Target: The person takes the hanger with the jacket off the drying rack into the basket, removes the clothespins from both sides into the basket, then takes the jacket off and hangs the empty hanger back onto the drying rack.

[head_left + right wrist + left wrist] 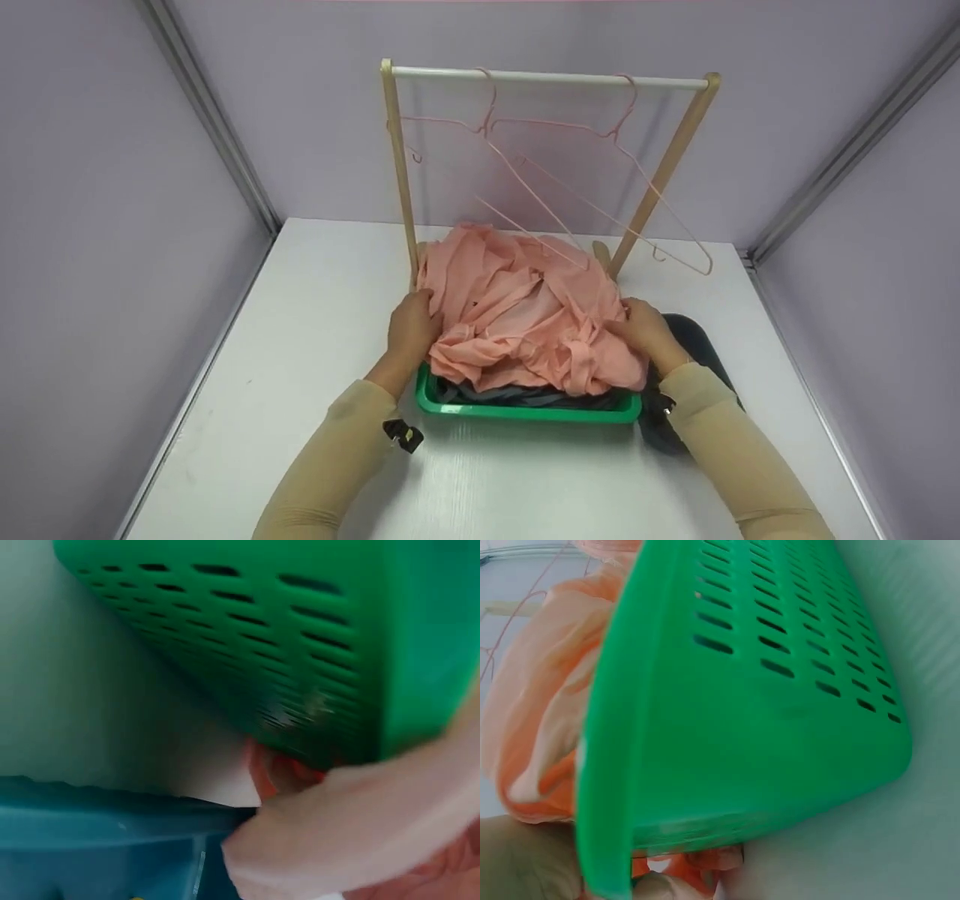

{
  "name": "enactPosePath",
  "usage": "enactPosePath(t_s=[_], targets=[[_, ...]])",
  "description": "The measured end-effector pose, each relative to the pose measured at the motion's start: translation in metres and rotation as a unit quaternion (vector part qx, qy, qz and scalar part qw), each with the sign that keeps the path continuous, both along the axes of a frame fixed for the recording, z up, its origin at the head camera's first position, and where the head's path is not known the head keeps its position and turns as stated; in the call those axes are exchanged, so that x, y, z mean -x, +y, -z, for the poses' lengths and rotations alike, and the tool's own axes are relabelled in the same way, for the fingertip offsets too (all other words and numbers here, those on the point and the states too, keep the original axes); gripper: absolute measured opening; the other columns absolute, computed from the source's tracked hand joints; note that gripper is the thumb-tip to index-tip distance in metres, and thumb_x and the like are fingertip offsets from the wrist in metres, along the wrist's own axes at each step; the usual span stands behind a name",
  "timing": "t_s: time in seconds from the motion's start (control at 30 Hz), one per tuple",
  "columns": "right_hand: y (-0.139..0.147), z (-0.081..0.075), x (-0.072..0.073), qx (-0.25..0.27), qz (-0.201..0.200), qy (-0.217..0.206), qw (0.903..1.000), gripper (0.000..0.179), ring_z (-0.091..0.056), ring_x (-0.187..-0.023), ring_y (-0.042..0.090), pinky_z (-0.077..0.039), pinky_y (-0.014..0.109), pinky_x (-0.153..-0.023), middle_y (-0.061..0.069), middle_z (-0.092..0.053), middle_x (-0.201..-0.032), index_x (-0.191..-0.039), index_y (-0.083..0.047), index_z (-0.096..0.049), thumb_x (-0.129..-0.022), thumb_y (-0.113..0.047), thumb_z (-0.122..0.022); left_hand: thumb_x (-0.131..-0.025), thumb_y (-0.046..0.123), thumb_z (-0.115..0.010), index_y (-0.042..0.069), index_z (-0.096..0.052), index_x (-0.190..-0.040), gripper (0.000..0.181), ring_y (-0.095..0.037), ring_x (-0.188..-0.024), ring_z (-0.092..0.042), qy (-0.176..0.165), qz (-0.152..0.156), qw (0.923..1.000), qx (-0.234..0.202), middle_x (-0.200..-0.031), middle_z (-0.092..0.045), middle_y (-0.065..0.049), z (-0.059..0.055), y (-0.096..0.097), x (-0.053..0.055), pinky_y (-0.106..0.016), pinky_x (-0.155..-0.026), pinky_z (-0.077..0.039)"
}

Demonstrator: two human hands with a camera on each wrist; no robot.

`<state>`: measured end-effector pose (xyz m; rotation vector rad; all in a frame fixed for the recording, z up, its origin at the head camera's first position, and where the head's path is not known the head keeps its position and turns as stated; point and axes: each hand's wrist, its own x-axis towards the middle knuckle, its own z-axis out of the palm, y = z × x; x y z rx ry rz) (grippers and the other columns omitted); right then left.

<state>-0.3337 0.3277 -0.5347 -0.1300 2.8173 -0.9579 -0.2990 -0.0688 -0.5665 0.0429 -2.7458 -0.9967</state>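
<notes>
A green basket with slotted sides stands on the white table, heaped with crumpled salmon-pink cloth. Dark fabric shows under the cloth along the basket's front. At the basket's left side, my left hand grips its edge, the thumb toward the cloth. My right hand holds the opposite side, thumb over the pink cloth. In the left wrist view, fingertips show around the basket's end, below the rim. The right wrist view has my fingers against the slotted wall, low in the picture.
Behind the basket rises a rack with wooden legs and a white rail. Two pink hangers hang from it, over the cloth. A dark blue container stands close by my right hand. Pale walls enclose the table.
</notes>
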Motion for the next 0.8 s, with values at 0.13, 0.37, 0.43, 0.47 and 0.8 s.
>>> enactPosePath(t_s=[0.13, 0.37, 0.43, 0.47, 0.8], targets=[[0.001, 0.0, -0.002, -0.016, 0.028, 0.031, 0.999, 0.041, -0.062, -0.102, 0.042, -0.049, 0.056, -0.093, 0.029, -0.066, -0.114, -0.119, 0.01, -0.063, -0.094, -0.022, -0.065, -0.097, 0.02, -0.066, 0.0, -0.07, -0.109, 0.024, -0.033, -0.091, -0.067, 0.044, -0.026, 0.9985, 0.018, -0.099, -0.068, -0.017, 0.003, -0.001, -0.003, -0.047, -0.083, -0.055], [0.008, -0.013, -0.002, -0.037, 0.038, 0.091, 0.9944, 0.026, -0.063, -0.09, 0.039, -0.05, 0.055, -0.085, 0.026, -0.069, -0.102, -0.106, 0.008, -0.068, -0.099, -0.014, -0.055, -0.098, 0.016, -0.065, 0.003, -0.074, -0.096, 0.017, -0.031, -0.085, -0.068, 0.094, -0.033, 0.9948, -0.017, -0.089, -0.07, -0.014, -0.012, -0.005, -0.003, -0.045, -0.078, -0.055], [0.009, -0.016, -0.004, -0.027, 0.039, 0.106, 0.9933, 0.025, -0.062, -0.09, 0.039, -0.05, 0.055, -0.085, 0.025, -0.068, -0.103, -0.107, 0.006, -0.068, -0.101, -0.013, -0.054, -0.097, 0.016, -0.066, 0.003, -0.074, -0.098, 0.015, -0.03, -0.086, -0.068, 0.121, -0.025, 0.9909, -0.054, -0.092, -0.07, -0.013, -0.018, -0.003, -0.006, -0.045, -0.08, -0.055], [0.009, -0.018, -0.006, -0.016, 0.039, 0.116, 0.9923, 0.025, -0.061, -0.091, 0.039, -0.049, 0.055, -0.086, 0.025, -0.068, -0.104, -0.108, 0.006, -0.067, -0.102, -0.014, -0.053, -0.097, 0.015, -0.066, 0.004, -0.074, -0.098, 0.014, -0.029, -0.086, -0.067, 0.143, -0.018, 0.9871, -0.07, -0.092, -0.07, -0.012, -0.021, -0.002, -0.009, -0.044, -0.079, -0.055], [-0.021, -0.056, -0.041, 0.209, 0.038, 0.256, 0.9428, 0.022, -0.049, -0.076, 0.018, -0.038, 0.027, -0.066, 0.01, -0.057, -0.083, -0.106, 0.004, -0.063, -0.101, -0.018, -0.062, -0.087, 0.0, -0.077, 0.004, -0.072, -0.099, 0.014, -0.02, -0.091, -0.066, 0.371, 0.19, 0.9061, -0.071, -0.099, -0.07, -0.007, -0.044, 0.038, -0.045, -0.031, -0.082, -0.056]])
